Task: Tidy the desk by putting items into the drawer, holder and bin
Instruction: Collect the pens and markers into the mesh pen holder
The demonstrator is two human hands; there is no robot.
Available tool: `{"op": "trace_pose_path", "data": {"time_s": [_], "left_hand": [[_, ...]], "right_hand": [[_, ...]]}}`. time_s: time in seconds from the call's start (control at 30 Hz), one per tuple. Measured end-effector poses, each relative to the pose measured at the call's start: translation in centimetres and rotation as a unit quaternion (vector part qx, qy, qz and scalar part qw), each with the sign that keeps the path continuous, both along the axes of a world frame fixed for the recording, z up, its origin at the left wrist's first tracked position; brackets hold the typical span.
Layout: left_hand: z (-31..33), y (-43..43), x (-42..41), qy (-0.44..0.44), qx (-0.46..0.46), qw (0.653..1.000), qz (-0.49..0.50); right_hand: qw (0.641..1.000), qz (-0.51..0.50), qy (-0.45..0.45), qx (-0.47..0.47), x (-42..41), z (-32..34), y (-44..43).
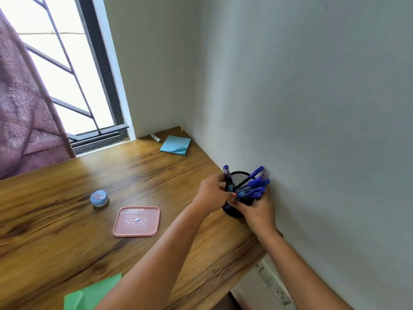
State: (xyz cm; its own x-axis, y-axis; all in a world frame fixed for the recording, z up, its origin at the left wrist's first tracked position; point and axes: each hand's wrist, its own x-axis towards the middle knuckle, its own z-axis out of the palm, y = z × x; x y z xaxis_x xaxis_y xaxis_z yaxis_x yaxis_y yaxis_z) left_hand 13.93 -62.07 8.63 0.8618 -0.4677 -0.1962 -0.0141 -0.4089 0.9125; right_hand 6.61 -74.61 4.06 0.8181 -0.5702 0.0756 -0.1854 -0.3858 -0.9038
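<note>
Both forearms reach forward across the wooden desk (145, 173) to the black mesh pen holder (239, 179), which stands by the wall. The left hand (211, 193) pinches one blue pen (227, 174) upright at the holder's near rim. The right hand (259, 212), palm toward the holder, curls round a bunch of blue pens (257, 186) leaning across its mouth toward the wall.

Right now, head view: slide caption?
Left hand and right hand grip blue pens at the mesh holder on the wooden desk.
</note>
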Motion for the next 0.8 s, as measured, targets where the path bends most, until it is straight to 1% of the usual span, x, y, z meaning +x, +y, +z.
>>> {"op": "trace_pose_path", "data": {"time_s": [0.2, 0.3, 0.37, 0.43, 0.53, 0.6, 0.8], "left_hand": [[-0.3, -0.2, -0.5, -0.017, 0.014, 0.999, 0.027], [-0.6, -0.4, -1.4, -0.081, 0.061, 0.993, 0.056], [-0.9, -0.1, -2.0, -0.125, 0.095, 0.984, 0.084], [-1.3, 0.5, -2.6, -0.149, 0.112, 0.977, 0.105], [-1.7, 1.8, -3.4, -0.155, 0.13, 0.972, 0.119], [-2.0, 2.7, -4.2, -0.158, 0.153, 0.968, 0.125], [-3.0, 7.5, -7.6, -0.177, 0.181, 0.952, 0.172]], "right_hand": [[0.997, 0.033, 0.028, -0.057, 0.1, 0.5, -0.2], [0.995, 0.053, 0.058, -0.065, 0.0, 0.9, -0.6], [0.991, 0.061, 0.105, -0.058, -0.2, 0.8, -0.8], [0.981, 0.069, 0.177, -0.046, -0.7, 0.8, -0.8], [0.953, 0.107, 0.283, 0.0, -2.0, 0.7, -0.1], [0.934, 0.149, 0.325, 0.008, -2.6, 0.6, 1.0], [0.915, 0.26, 0.302, 0.055, -3.0, 1.4, 6.0]]}}
